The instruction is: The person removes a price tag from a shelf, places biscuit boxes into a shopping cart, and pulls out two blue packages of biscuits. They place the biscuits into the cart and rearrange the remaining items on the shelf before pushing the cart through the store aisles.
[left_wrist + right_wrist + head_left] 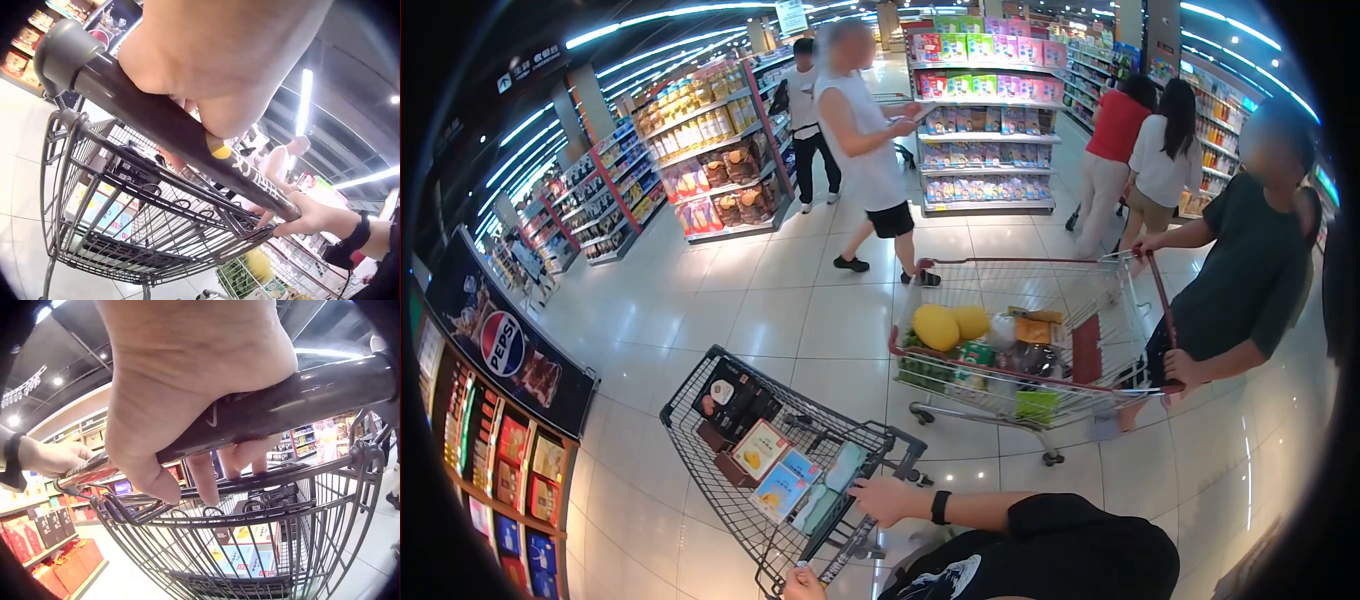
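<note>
A dark shopping cart (730,480) stands before me, low in the head view. Its black handle bar (150,119) runs between my two hands. My left hand (803,584) grips one end of the bar, the palm on top as the left wrist view shows. Toward the other end my right hand (885,500) holds the bar, with its fingers (203,478) hanging over the far side. Inside the cart lie a white box with yellow fruit printed on it (758,449), a blue box (786,486), pale teal packs (840,468) and a black item (740,395).
Close on the right, a person in dark green (1250,240) holds a red-trimmed cart (1020,390) loaded with groceries. Someone in a white sleeveless top (860,130) walks across ahead. A Pepsi display (505,335) borders the left side. Stocked shelves (985,120) stand beyond the tiled floor (770,310).
</note>
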### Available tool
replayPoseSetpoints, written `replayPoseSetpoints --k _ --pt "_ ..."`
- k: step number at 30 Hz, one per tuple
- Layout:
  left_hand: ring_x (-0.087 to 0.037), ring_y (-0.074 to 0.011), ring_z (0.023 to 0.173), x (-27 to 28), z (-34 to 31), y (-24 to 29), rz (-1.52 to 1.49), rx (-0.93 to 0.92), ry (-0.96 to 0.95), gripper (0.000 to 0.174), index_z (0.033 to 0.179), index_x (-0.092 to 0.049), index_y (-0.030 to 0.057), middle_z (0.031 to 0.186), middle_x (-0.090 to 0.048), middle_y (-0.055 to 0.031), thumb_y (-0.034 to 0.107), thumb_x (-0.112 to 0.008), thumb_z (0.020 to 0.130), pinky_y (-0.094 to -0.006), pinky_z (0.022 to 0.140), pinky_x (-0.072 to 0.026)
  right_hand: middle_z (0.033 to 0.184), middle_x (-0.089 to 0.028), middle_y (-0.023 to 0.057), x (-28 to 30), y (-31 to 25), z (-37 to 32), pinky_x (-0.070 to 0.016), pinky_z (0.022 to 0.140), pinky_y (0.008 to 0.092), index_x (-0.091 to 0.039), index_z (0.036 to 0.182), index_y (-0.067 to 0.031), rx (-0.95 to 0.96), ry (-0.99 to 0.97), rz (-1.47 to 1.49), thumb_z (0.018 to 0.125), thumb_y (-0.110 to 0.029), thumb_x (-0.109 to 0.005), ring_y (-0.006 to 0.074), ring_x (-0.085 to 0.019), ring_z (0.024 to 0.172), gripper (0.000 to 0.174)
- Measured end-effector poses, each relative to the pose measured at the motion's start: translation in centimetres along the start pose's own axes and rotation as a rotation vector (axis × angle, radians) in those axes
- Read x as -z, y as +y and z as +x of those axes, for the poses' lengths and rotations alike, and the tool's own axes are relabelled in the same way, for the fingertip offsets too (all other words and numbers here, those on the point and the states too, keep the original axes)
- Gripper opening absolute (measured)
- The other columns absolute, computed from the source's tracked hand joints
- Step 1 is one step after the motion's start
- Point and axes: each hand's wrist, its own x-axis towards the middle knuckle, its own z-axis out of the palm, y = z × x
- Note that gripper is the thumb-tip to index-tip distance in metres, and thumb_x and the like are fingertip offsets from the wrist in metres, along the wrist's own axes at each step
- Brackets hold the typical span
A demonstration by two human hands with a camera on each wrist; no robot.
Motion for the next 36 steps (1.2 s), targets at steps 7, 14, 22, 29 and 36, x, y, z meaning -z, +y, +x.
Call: replayPoseSetpoints --k 7,14,22,29,36 --pt "-0.064 -0.0417 0.076 -1.4 -0.5 4.9 0.028 0.091 0.027 0.036 0.093 -0.073 0.0094 0.080 -0.069 -0.0200 0.042 -0.056 0.089 -0.0502 0.068 -0.0488 0.119 -0.057 0.0101 1.8 4.8 0.4 -0.0560 0.074 0.0393 -0.071 0.081 -0.0040 0.087 0.091 -0.053 0.064 -0.023 -0.073 0.0285 -0.055 0.109 0.025" --pt "-0.065 -0.0380 0.079 -3.3 -0.9 7.9 0.042 0.152 0.037 0.031 0.096 -0.070 0.0141 0.083 -0.070 -0.0164 0.041 -0.057 0.089 -0.0473 0.070 -0.0491 0.119 -0.058 0.0077 4.7 7.9 0.1 -0.0561 0.074 0.0393 -0.071 0.082 -0.0057 0.161 0.059 -0.114 0.064 -0.023 -0.073 0.0271 -0.056 0.109 0.025" --pt "-0.064 -0.0353 0.079 -4.3 -1.4 12.2 -0.059 0.194 0.052 0.037 0.095 -0.069 0.0136 0.080 -0.069 -0.0148 0.048 -0.056 0.090 -0.0461 0.075 -0.0483 0.121 -0.057 0.0072 6.4 10.9 0.3 -0.0556 0.077 0.0375 -0.071 0.084 -0.0063 0.180 -0.040 -0.132 0.063 -0.023 -0.073 0.0264 -0.054 0.113 0.026" --pt "-0.066 -0.0266 0.059 -5.9 -0.8 14.1 -0.207 0.208 0.288 0.020 0.079 -0.064 0.0073 0.063 -0.066 -0.0063 0.026 -0.070 0.083 -0.0385 0.054 -0.0478 0.120 -0.057 0.0080 7.0 11.9 0.8 -0.0559 0.078 0.0380 -0.071 0.083 -0.0060 0.242 -0.051 -0.105 0.062 -0.020 -0.072 0.0262 -0.054 0.113 0.025" --pt "-0.065 -0.0342 0.074 -5.6 -1.0 15.3 -0.034 0.269 0.161 0.034 0.092 -0.069 0.0133 0.077 -0.068 -0.0131 0.045 -0.058 0.092 -0.0456 0.063 -0.0507 0.140 -0.049 0.0126 6.6 13.0 0.9 -0.0537 0.089 0.0395 -0.071 0.095 -0.0035 0.185 -0.151 -0.118 0.068 -0.026 -0.072 0.0301 -0.043 0.132 0.035"
